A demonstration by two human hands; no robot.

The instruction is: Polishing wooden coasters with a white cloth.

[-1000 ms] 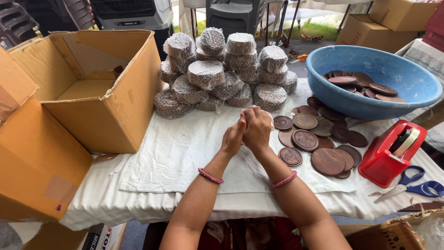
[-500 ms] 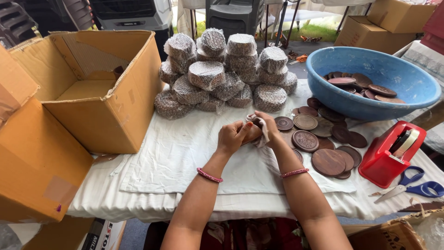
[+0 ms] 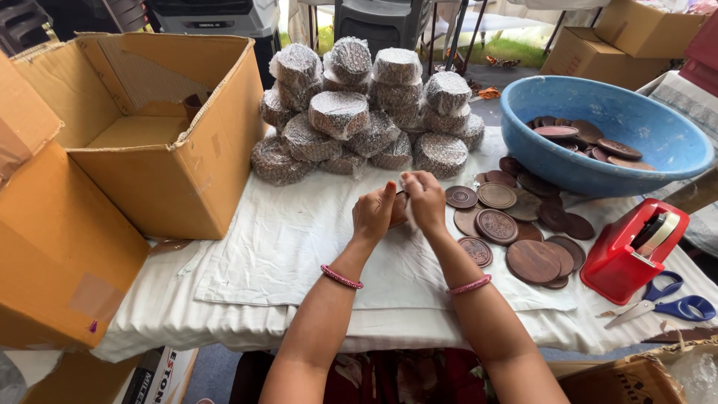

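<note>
Hands: left hand (image 3: pixel 372 215), right hand (image 3: pixel 425 200) both clamped on brown disc (image 3: pixel 399 212), seemingly.

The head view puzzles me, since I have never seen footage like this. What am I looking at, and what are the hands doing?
The camera sits on a person's head and looks down at their own two bare arms. The left hand and right hand meet over a white cloth, holding a brown disc between them, mostly hidden. To the right lie loose wooden discs, a blue basin with more discs, a red tape dispenser and blue scissors. Behind stand wrapped stacks, and left an open cardboard box.
</note>
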